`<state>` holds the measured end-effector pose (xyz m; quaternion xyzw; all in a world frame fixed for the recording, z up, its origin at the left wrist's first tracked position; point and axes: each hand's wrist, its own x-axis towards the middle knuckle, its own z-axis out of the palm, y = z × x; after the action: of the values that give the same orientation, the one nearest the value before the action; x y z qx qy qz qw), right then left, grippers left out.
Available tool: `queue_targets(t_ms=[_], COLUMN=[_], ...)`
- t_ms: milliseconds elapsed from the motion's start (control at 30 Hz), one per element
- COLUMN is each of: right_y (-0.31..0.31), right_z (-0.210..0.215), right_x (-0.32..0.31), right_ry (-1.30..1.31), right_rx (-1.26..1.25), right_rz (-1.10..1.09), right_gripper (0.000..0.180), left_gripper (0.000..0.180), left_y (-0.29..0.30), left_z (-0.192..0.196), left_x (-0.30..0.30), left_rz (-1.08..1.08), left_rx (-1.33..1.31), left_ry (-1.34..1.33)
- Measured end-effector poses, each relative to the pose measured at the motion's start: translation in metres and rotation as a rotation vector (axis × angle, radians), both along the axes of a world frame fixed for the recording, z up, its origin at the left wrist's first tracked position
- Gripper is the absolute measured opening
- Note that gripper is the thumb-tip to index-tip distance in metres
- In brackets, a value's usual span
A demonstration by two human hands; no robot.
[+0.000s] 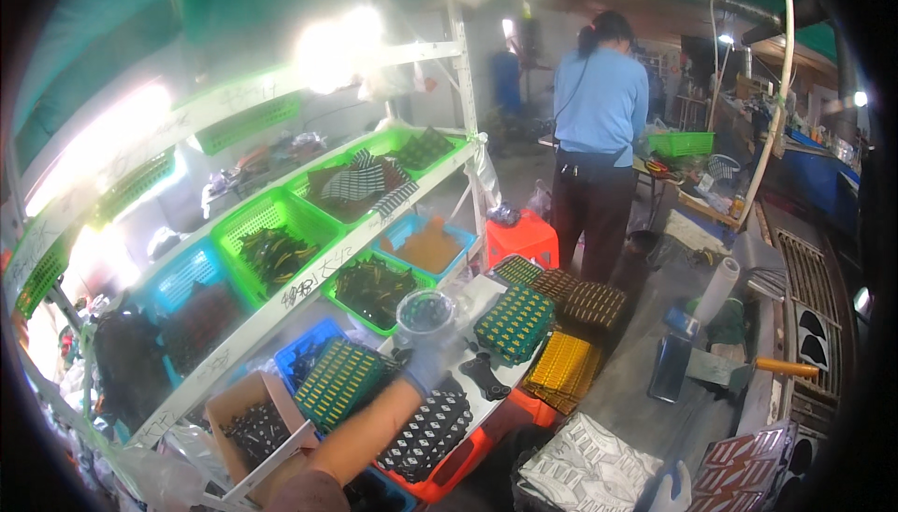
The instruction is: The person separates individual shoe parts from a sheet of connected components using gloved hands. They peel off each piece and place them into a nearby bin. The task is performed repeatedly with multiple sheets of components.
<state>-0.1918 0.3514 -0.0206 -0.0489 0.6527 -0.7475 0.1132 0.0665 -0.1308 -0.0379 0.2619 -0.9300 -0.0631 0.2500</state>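
Observation:
My left hand point(426, 365), in a pale grey-blue glove, reaches forward over the trays. It is closed on a clear round plastic tub point(426, 310), and its fingers are partly blurred. Under the wrist lies a black sheet of parts with white diamond marks point(427, 432). Beside the hand are a black bow-shaped piece point(485, 377) and green sheets with yellow marks point(514, 323). At the lower edge my right hand point(672, 491), in a whitish glove, shows only in part, next to a stack of white patterned sheets point(587, 459). What its fingers do is hidden.
On the left, a white rack point(290, 302) holds green baskets point(273, 231) and blue baskets of dark parts. A cardboard box point(224, 409) stands at its foot. A phone point(669, 369), a scraper with an orange handle point(786, 366) and a white roll point(718, 286) lie right. A person point(600, 91) stands ahead.

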Motion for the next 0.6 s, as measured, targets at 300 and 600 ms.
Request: queue_targets(t_ms=[300, 600], right_y=[0.027, 0.028], right_z=[0.033, 0.035], right_x=[0.032, 0.047], right_ry=[0.414, 0.189], right_rx=[0.656, 0.394], right_rz=[0.163, 0.315], right_gripper=[0.037, 0.032], left_gripper=[0.068, 0.068], left_y=[0.238, 0.273], left_z=[-0.015, -0.037], left_x=[-0.083, -0.088], left_rz=[-0.093, -0.005], left_rx=[0.975, 1.098], left_ry=[0.297, 0.219])
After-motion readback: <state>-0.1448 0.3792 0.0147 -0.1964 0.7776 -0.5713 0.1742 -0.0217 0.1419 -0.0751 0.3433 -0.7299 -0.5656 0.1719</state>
